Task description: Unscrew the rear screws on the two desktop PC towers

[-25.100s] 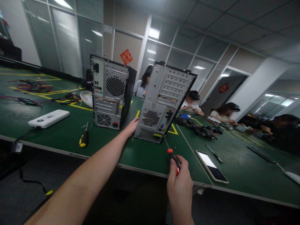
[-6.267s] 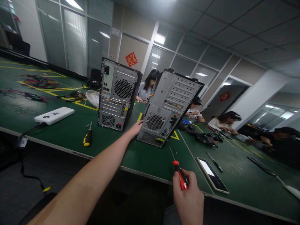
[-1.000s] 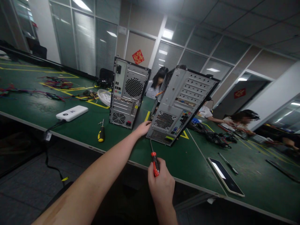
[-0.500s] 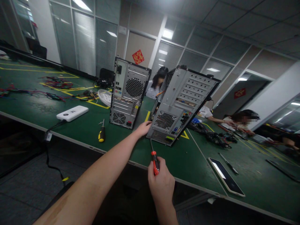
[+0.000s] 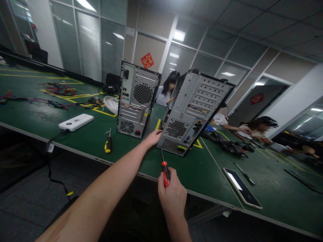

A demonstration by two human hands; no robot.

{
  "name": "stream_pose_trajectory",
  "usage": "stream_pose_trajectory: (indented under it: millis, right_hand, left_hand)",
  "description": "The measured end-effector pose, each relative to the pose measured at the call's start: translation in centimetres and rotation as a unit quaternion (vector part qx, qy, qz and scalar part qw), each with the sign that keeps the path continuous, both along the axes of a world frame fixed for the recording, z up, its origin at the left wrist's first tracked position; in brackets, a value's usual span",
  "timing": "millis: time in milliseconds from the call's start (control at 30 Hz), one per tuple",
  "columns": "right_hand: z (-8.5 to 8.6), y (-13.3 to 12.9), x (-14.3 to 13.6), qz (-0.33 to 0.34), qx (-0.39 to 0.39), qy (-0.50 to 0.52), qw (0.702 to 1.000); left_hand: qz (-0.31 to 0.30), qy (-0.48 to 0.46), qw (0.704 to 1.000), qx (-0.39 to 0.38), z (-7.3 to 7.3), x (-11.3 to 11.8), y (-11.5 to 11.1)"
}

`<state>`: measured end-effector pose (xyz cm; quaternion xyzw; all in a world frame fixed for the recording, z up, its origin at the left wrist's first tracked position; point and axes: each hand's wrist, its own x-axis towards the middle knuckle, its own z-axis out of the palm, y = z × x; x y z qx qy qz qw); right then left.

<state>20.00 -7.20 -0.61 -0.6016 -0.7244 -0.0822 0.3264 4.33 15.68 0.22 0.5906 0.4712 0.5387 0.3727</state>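
A grey computer tower (image 5: 176,129) stands tilted in front of me, its rear panel facing my way. My left hand (image 5: 153,137) is against the tower's lower left side, with its fingers hidden behind the edge. Closed around a red and black screwdriver (image 5: 165,174) is my right hand (image 5: 173,193). The screwdriver's shaft points up at the tower's lower left corner; whether the tip touches a screw is too small to tell. To the left, a second computer tower (image 5: 137,101) stands upright, apart from both hands.
A yellow and black screwdriver (image 5: 108,144) and a white power bank (image 5: 76,122) lie left on the green table (image 5: 202,174). A phone (image 5: 242,188), a pen (image 5: 244,173) and black cables (image 5: 230,146) are right. Other people sit across the table.
The whole view has shifted very slightly. Both hands, the screwdriver and the towers keep the same positions relative to one another.
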Motion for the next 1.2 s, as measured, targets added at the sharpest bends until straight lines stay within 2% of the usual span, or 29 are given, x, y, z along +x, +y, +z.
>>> stream_pose_trajectory:
  millis: [833,1067,1200]
  right_hand:
    - [0.1,-0.1,-0.7,0.002,-0.006,0.013,1.0]
    - [-0.9,0.2,-0.8,0.034,0.057,0.03,0.997]
    - [-1.4,0.2,-1.1,0.075,0.078,0.021,0.994]
  left_hand:
    - [-0.005,-0.007,1.0,-0.002,-0.2,-0.1,0.2]
    - [-0.001,-0.006,1.0,-0.003,0.0,0.1,0.2]
    - [0.001,-0.007,1.0,-0.004,0.0,0.0,0.2]
